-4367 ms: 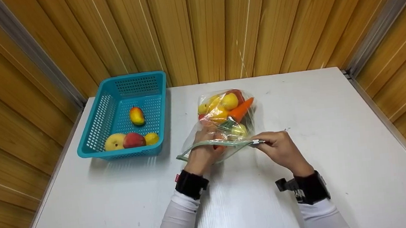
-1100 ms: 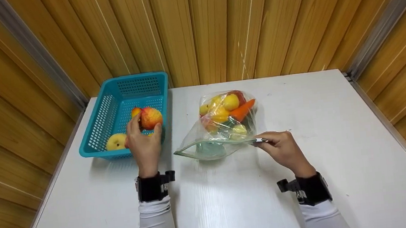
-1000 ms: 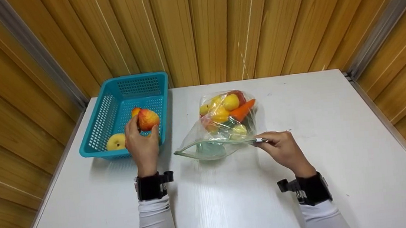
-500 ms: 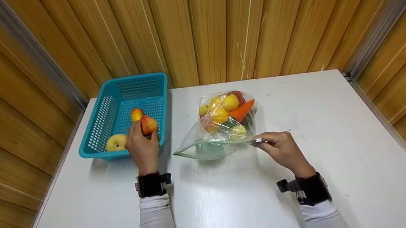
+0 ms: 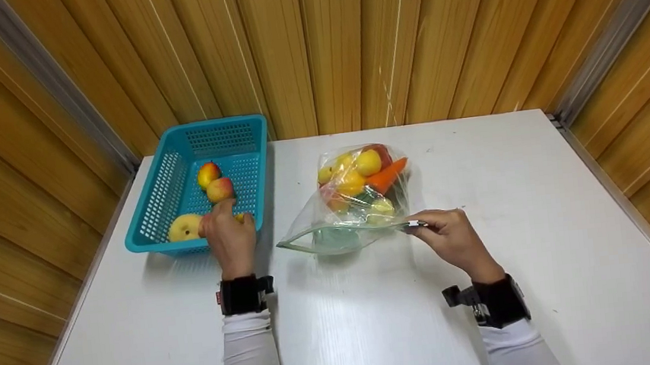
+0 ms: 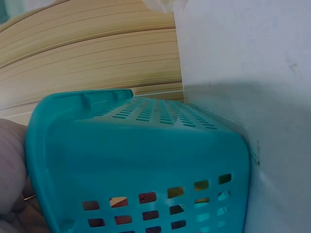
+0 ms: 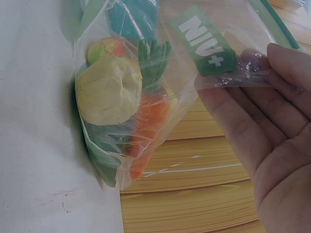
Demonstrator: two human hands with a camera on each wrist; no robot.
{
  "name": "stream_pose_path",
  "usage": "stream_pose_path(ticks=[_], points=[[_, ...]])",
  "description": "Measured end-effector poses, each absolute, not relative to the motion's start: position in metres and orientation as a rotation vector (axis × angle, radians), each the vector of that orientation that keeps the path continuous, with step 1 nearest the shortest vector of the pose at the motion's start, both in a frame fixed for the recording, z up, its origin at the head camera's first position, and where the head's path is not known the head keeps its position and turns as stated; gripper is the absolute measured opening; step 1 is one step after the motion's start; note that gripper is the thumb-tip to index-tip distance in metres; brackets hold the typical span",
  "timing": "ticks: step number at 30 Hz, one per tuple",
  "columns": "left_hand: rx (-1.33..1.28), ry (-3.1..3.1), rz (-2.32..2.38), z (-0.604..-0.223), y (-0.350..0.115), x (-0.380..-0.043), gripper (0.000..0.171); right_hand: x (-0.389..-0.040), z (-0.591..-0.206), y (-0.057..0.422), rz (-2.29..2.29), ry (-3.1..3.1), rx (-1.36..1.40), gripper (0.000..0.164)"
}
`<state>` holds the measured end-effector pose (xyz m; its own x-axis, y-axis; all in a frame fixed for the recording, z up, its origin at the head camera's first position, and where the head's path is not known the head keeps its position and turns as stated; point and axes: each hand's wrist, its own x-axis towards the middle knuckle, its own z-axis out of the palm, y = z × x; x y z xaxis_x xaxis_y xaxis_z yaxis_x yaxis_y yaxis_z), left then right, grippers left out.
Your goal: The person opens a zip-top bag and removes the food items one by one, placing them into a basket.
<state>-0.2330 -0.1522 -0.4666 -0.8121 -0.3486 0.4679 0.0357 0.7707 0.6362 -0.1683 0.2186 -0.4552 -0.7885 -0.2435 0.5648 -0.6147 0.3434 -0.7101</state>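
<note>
At the near side of the teal basket (image 5: 141, 246), my left hand (image 5: 231, 239) reaches over the rim with thumb and index finger apart. Just beyond its fingertips a peach (image 5: 220, 190) lies against a small mango (image 5: 208, 174). A yellow apple (image 5: 185, 227) sits left of the hand. A red fruit (image 5: 204, 225) and a yellow fruit (image 5: 239, 217) are mostly hidden by it. My right hand (image 5: 453, 241) pinches the rim of a clear zip bag (image 5: 305, 220) at its slider. The bag's mouth gapes to the left; inside are a carrot (image 5: 389, 176) and several fruits.
A white table (image 5: 344, 323) carries basket and bag. Wood-look panels (image 5: 336, 50) stand behind the table and on both sides. In the left wrist view the perforated basket wall (image 6: 146, 155) fills the middle.
My left hand came from inside the bag to the basket with the peach and let it go there. The peach settled against the mango, which shifted slightly left. My right hand stayed on the bag.
</note>
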Motion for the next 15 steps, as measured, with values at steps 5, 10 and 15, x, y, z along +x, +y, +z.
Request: stream_pose_path(ticks=[5, 10, 15], points=[[0.229, -2.407, -0.897, -0.459, -0.150, -0.230, 0.030, -0.169, -0.456, 0.218, 1.436, -2.257, 0.748, 0.017], [0.173, -2.430, -0.984, -0.441, -0.144, -0.221, 0.029, -0.169, -0.456, 0.218, 1.440, -2.246, 0.764, 0.017], [-0.047, -2.405, -1.028, -0.420, -0.136, -0.207, 0.025, -0.169, -0.457, 0.218, 1.434, -2.236, 0.776, 0.017]])
